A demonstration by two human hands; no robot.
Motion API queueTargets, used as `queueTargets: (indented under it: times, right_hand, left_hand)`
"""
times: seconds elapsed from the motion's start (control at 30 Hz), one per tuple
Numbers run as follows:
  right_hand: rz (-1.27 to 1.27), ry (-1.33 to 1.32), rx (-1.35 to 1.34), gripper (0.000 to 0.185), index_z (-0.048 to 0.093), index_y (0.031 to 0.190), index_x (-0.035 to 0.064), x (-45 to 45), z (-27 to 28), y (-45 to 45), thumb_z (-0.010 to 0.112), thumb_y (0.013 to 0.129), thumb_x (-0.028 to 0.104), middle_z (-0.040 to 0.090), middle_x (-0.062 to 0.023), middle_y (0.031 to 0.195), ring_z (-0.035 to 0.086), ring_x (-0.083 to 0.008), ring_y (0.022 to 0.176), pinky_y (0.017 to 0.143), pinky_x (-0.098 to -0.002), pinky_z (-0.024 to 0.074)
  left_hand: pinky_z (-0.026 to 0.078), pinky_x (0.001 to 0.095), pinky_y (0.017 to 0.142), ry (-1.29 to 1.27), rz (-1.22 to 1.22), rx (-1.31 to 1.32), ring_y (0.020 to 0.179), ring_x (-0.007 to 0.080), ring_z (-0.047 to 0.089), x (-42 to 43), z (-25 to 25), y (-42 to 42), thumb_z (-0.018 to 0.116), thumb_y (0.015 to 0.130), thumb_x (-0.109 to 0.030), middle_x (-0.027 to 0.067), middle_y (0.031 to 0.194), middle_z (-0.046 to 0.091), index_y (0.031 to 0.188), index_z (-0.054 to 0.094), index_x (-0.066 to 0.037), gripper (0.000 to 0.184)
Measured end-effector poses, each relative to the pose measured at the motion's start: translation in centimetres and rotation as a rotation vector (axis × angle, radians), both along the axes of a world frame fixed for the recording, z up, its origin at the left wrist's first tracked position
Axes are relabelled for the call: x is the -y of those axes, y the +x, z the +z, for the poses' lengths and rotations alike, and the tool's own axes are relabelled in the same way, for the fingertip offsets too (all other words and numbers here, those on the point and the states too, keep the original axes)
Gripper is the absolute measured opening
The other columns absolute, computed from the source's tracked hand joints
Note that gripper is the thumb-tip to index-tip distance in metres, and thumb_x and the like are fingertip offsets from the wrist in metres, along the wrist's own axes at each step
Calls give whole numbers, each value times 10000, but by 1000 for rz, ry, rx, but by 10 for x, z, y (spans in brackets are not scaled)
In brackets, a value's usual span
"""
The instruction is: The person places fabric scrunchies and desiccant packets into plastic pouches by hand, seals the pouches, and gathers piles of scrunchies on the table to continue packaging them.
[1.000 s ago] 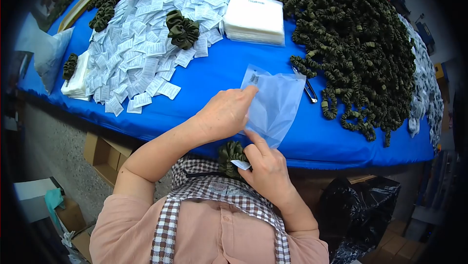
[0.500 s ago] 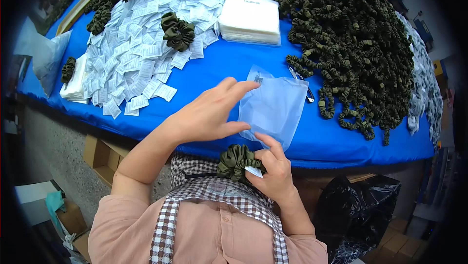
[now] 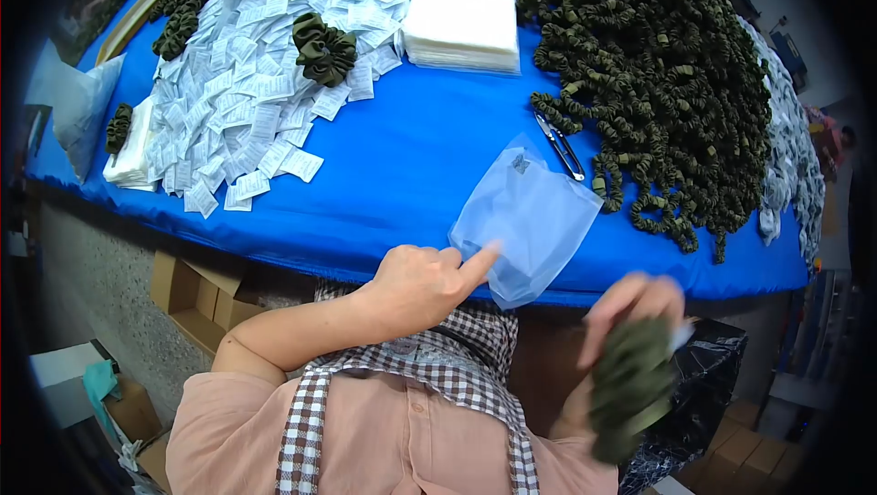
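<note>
A clear plastic bag [image 3: 534, 221] lies flat near the table's front edge, its near corner over the edge. My left hand [image 3: 420, 285] is at its left side, the index finger stretched onto the bag and the other fingers curled; the thumb is hidden. Off the table edge to the right, my right hand [image 3: 630, 308] is blurred by motion, closed on a dark green scrunchie [image 3: 632, 385]. A small white piece shows beside that scrunchie. Thread snips [image 3: 559, 145] lie just beyond the bag.
A wide heap of green scrunchies [image 3: 658, 84] covers the right of the table. Printed white packets [image 3: 247, 93] spread over the left, with one scrunchie [image 3: 324, 49] on top. A stack of plastic bags [image 3: 461, 25] stands at the back. A black plastic bag [image 3: 703, 376] is below, right.
My right hand has carried the scrunchie to the right, away from the bag. The left hand has moved down to the bag's near left side. The bag has turned and shifted slightly right.
</note>
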State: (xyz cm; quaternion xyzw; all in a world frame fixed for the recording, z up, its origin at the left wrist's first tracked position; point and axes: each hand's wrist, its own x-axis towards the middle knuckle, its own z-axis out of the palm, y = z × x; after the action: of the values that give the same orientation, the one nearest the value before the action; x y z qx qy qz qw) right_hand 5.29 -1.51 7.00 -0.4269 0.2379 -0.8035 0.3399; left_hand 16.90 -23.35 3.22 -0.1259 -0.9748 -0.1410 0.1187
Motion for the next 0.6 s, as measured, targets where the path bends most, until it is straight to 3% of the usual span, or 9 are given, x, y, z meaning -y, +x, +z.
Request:
queueTargets:
  times: [0.1, 0.17, 0.2, 0.33, 0.5, 0.6]
  right_hand:
    - [-404, 258, 168, 423, 545, 1172, -26, 20, 21, -20, 519, 954, 336, 633, -225, 1067, 663, -207, 685, 501, -223, 514]
    - [-220, 347, 388, 324, 547, 1178, -16, 47, 3, -41, 543, 945, 210, 650, -162, 1021, 654, -191, 707, 574, -226, 527]
    - [-218, 345, 391, 324, 547, 1178, -16, 55, -9, -47, 543, 945, 210, 650, -162, 1021, 654, -191, 707, 574, -226, 527]
    - [-451, 637, 320, 286, 544, 1183, -12, 78, -58, -62, 570, 915, 85, 656, -114, 1000, 646, -164, 768, 676, -240, 532]
    - [-397, 526, 387, 289, 548, 1170, -3, 68, -76, -67, 592, 884, 4, 656, -90, 996, 641, -156, 841, 759, -256, 526]
    - [-440, 525, 376, 333, 549, 1182, -23, 70, -76, -68, 640, 880, 82, 663, -134, 1015, 658, -182, 834, 729, -261, 537]
  left_hand:
    - [375, 275, 342, -34, -2, 24, 395, 166, 488, -2, 3, -5, 628, 799, -144, 59, 625, 542, 1086, 586, -41, 309]
    - [373, 274, 342, -81, -5, 52, 403, 157, 491, -1, 5, -9, 621, 789, -132, 55, 625, 541, 1073, 587, -33, 302]
    - [373, 274, 342, -83, -4, 56, 403, 157, 491, 0, 5, -10, 621, 789, -132, 55, 625, 541, 1073, 587, -33, 302]
    - [374, 252, 359, -132, -12, -58, 415, 138, 482, 5, -3, -10, 613, 759, -103, 39, 621, 524, 999, 600, -20, 254]
    - [361, 228, 384, -82, -66, -178, 448, 121, 463, 13, -14, -13, 620, 732, -98, 22, 630, 502, 911, 609, -25, 194]
    - [358, 226, 399, -80, -78, -224, 457, 122, 445, 13, -13, -8, 626, 736, -96, 20, 632, 487, 893, 612, -24, 174]
